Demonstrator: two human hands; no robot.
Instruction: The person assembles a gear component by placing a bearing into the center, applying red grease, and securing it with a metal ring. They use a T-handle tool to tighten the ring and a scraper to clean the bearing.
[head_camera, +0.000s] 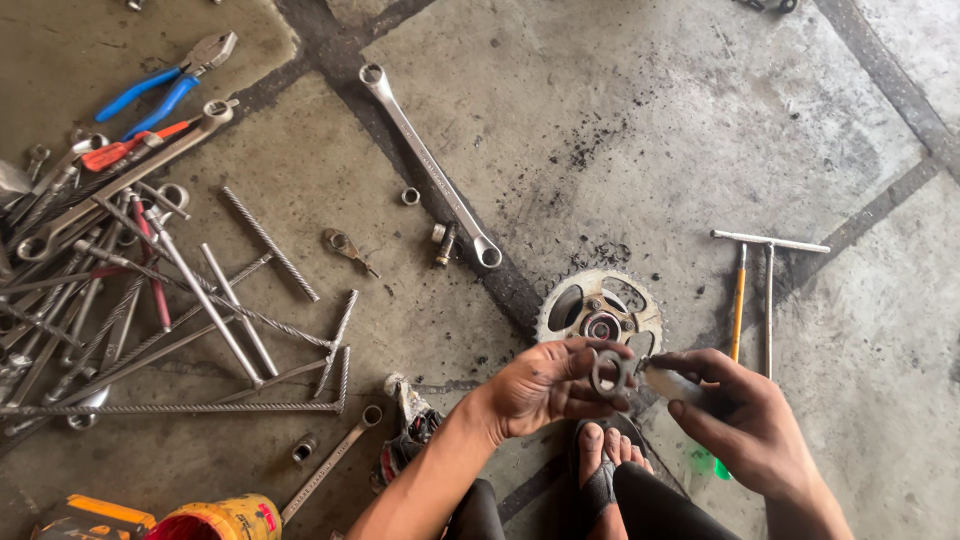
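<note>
Lower centre: left hand (545, 385) fingers pinching a small metal ring (607, 372); right hand (745, 420) fingers clamped on a slim tool (668, 381) touching it. Just above, sprocket (600, 312) on the floor (620, 130); upper centre, long spanner (428, 165).

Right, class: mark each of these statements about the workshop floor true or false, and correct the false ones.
1. The left hand holds a small metal ring-shaped part. True.
2. The right hand is empty. False: it holds a small metal tool whose tip meets the ring-shaped part.
3. A toothed sprocket lies on the concrete floor just beyond the hands. True.
4. The pliers at the upper left have red handles. False: the handles are blue.
5. The long double-ended wrench lies apart from the pile of rods and wrenches. True.
</note>
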